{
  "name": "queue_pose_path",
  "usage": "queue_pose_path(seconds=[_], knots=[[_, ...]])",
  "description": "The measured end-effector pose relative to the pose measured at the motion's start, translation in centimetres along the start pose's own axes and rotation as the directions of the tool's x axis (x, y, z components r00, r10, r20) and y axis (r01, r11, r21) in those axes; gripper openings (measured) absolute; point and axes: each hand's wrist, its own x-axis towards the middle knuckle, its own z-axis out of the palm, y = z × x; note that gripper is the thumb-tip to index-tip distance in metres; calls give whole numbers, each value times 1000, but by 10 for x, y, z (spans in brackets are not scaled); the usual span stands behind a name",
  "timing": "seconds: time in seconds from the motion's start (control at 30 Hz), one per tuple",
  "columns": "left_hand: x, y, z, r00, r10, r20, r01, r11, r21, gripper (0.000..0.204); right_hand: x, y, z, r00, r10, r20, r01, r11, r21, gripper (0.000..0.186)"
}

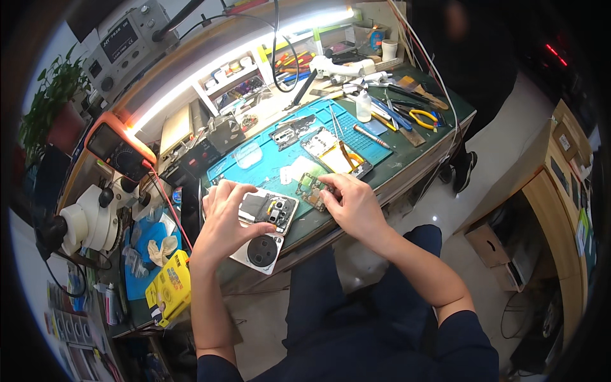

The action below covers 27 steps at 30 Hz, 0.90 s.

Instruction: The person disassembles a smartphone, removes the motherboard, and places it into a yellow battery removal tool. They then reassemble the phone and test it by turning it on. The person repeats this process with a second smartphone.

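Between the thumb and fingers of my left hand [223, 219] is an opened phone [256, 209], its dark inner parts and camera modules facing up. Just below it, at the bench's front edge, a white back cover [273, 240] shows a large round black camera ring. My right hand [356, 207] pinches a small green and copper circuit board [310, 191] by its right edge, a little to the right of the phone. Beyond the board, a second disassembled phone [337, 158] with a yellow part lies on the blue work mat [238, 170].
Tweezers [336, 122], a screwdriver [372, 136], a clear bottle [363, 107] and yellow-handled pliers [423, 119] lie to the back right. An orange multimeter [119, 151], white microscope [86, 221] and yellow box [170, 290] stand left. A person in dark clothes [471, 70] is beyond the bench's right end.
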Motion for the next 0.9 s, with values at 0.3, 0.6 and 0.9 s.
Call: queue_pose_path(seconds=[0.3,0.6,0.9], knots=[[-5,0,-9,999,-27,23,26,998,51,76,1,-1,1,1000,-7,6,7,1000,15,27],[3,1,-13,985,44,165,-34,997,-64,52,-1,-1,-2,1000,2,16,-2,1000,23,27],[0,-8,-9,993,55,105,-41,991,-131,30,-2,-1,-1,1000,-1,17,0,1000,27,27]])
